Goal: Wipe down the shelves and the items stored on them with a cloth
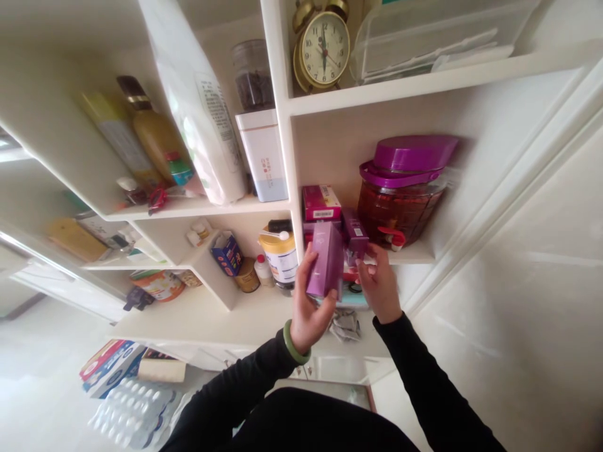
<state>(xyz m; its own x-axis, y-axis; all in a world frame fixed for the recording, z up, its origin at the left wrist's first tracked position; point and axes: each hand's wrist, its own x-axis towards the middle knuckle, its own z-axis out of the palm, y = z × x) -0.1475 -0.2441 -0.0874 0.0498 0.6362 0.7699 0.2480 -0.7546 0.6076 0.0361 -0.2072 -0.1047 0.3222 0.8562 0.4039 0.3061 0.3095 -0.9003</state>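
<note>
My left hand [311, 307], with a green bangle at the wrist, is wrapped round a purple box [325, 260] held up in front of the shelf. My right hand [380, 282] has its fingers closed at the lower end of a darker purple box [354, 235], which stands tilted at the shelf's front edge. Behind these, a magenta box [321, 202] rests on top of another box in the same compartment. To the right of them stands a large jar of red liquid [396, 210] with a purple lid and a red tap.
A brass alarm clock [325, 49] and a clear plastic bin [433, 47] occupy the shelf above. Left compartments hold a white tin [264, 157], a white bag [198, 107], bottles and a yellow-lidded can [280, 257]. Crumpled packets [345, 325] lie on the counter below; bottled water packs [134, 411] are on the floor.
</note>
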